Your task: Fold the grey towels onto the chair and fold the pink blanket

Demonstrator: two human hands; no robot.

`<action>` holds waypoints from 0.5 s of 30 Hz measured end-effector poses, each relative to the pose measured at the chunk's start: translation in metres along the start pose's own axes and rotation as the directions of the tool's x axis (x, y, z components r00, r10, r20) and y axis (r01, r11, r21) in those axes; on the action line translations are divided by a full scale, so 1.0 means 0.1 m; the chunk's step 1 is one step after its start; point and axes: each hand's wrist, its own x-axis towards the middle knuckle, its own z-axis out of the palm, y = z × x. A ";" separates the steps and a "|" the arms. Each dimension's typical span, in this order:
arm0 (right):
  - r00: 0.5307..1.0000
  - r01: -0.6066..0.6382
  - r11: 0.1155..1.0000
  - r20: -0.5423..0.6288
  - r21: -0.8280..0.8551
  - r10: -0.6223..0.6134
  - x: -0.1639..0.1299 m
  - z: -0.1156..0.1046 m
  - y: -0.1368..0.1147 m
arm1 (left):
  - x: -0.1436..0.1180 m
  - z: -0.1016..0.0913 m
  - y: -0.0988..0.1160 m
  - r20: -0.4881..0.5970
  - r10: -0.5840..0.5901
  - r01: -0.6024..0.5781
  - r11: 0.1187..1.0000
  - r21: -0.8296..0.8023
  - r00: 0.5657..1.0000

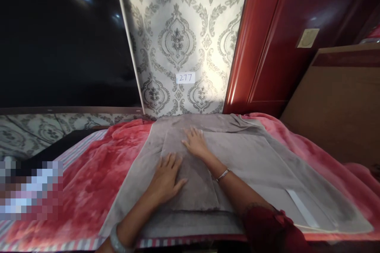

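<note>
Left hand (166,180) lies flat on the grey towel (252,158); cloth under the palm hidden. Right hand (196,143) likewise flat, covering a patch near the folded layer's far edge. Both forearms cut off by the bottom edge of the frame; red sleeve (270,227) only partly in view.

Pixelated block (29,189) at the bed's left edge: contents cannot be told.

Red blanket (89,182) hidden wherever the towel overlies it; runs out of frame right.

Dark screen (59,35) cropped top and left.

Pale plate (308,38) on the red door: too small to identify.
</note>
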 end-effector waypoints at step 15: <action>0.992 -0.059 0.998 0.108 0.007 0.058 0.02 0.38 0.30 | -0.10 0.49 -0.13 -0.059 0.033 -0.037 0.997 -0.067 0.998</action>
